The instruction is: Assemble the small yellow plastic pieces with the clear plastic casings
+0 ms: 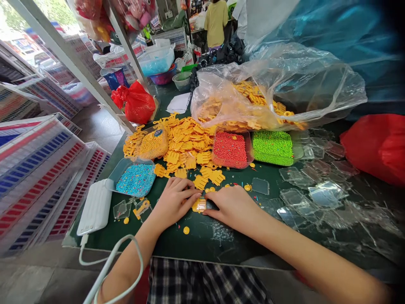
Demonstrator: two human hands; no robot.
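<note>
Both my hands rest on the dark green table (196, 240), meeting over one small orange plastic piece (199, 204). My left hand (174, 200) lies with fingers bent, its fingertips touching the piece's left side. My right hand (232, 204) is curled, with thumb and fingers pressed against the piece's right side. Just beyond my hands lies a heap of orange plastic pieces (186, 145). Trays of beads stand around it: blue (136, 179), yellow (153, 143), red (230, 148) and green (274, 146).
A big clear bag of orange pieces (253, 99) lies behind the trays. Several clear plastic covers (313, 194) are scattered to the right. A white power bank (95, 207) with cable lies at left, near striped packs (34, 169). Red bags (137, 101) (378, 145) sit at both sides. A person (215, 21) stands far back.
</note>
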